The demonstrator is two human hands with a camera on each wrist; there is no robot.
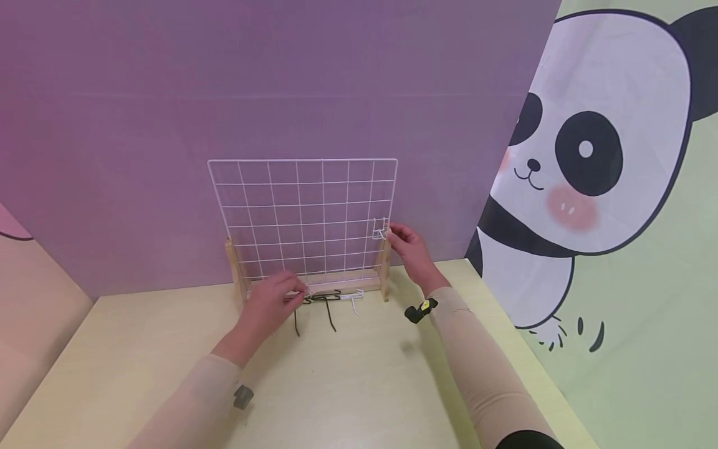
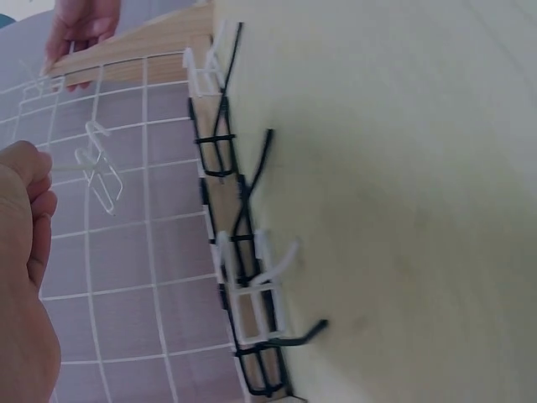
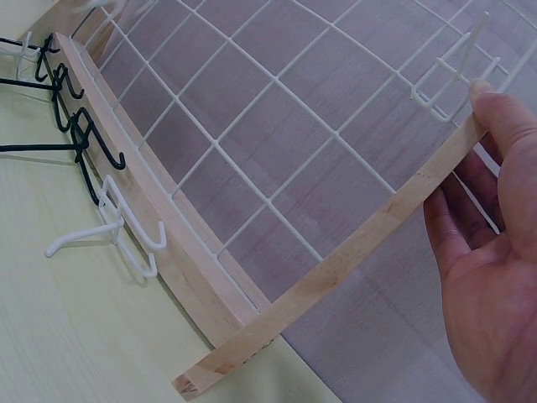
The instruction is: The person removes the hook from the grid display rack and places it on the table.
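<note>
A white wire grid panel [image 1: 303,160] stands upright in a wooden stand [image 1: 342,280]. In the left wrist view, my left hand [image 2: 29,243] pinches the stem of a white wire hook [image 2: 102,178] in front of the lower grid. My right hand [image 1: 412,252] grips the panel's right edge beside the top of the wooden post [image 3: 327,273], thumb in front and fingers behind. Close to that thumb, another white hook [image 3: 430,102] hangs on the grid. Along the stand's front lie several black hooks [image 3: 80,138] and white hooks [image 3: 117,227].
The light wood table [image 1: 336,386] reaches back to a purple backdrop [image 1: 168,125]. A panda picture [image 1: 589,218] covers the wall at the right. Hook stems stick out forward over the tabletop.
</note>
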